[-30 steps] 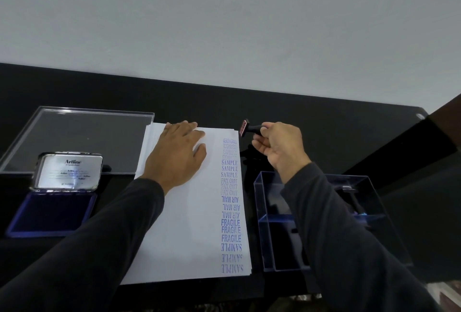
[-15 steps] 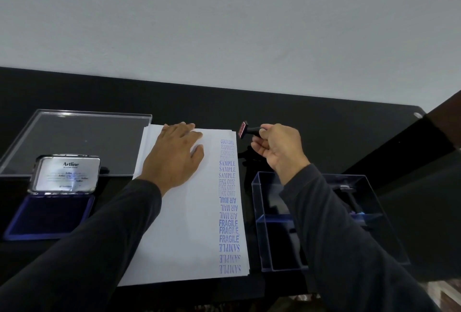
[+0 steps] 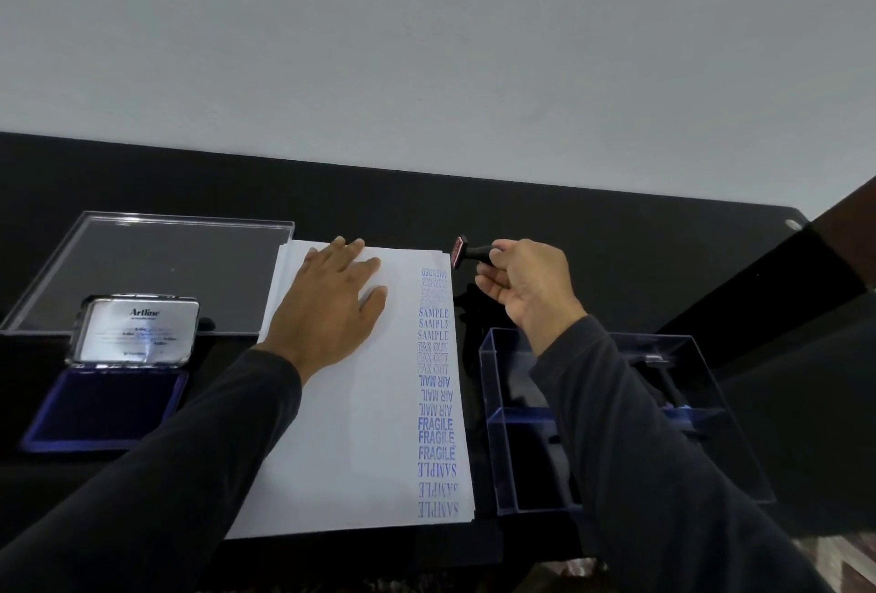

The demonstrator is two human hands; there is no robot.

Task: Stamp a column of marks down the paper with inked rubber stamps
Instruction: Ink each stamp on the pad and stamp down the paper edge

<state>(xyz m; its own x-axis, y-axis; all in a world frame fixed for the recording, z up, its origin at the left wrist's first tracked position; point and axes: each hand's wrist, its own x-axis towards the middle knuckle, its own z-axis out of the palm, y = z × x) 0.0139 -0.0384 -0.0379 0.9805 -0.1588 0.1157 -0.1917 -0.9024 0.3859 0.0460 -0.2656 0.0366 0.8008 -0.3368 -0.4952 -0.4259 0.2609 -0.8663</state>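
The paper [image 3: 351,426] lies as a small stack on the black table [image 3: 569,232], and a column of blue marks [image 3: 436,393] runs down its right edge, reading SAMPLE, FAX OUT, AIR MAIL and FRAGILE among others, some of them upside down. The left hand [image 3: 332,308] rests flat on the upper part of the paper, fingers straight and slightly spread, just left of the column's top. The stamp [image 3: 467,253] is in the air just beyond the paper's upper right corner, lying sideways with its reddish face turned left toward the paper; the right hand [image 3: 526,289] pinches its black handle between thumb and curled fingers. Just right of the paper stands a clear plastic box [image 3: 497,426] with dark items inside, too dim to make out. Left of the paper sits an open ink pad [image 3: 104,407], its silver lid [image 3: 140,331] standing up and reading Artline. Behind that, touching the paper's upper left edge, lies a flat clear plastic lid [image 3: 151,270].
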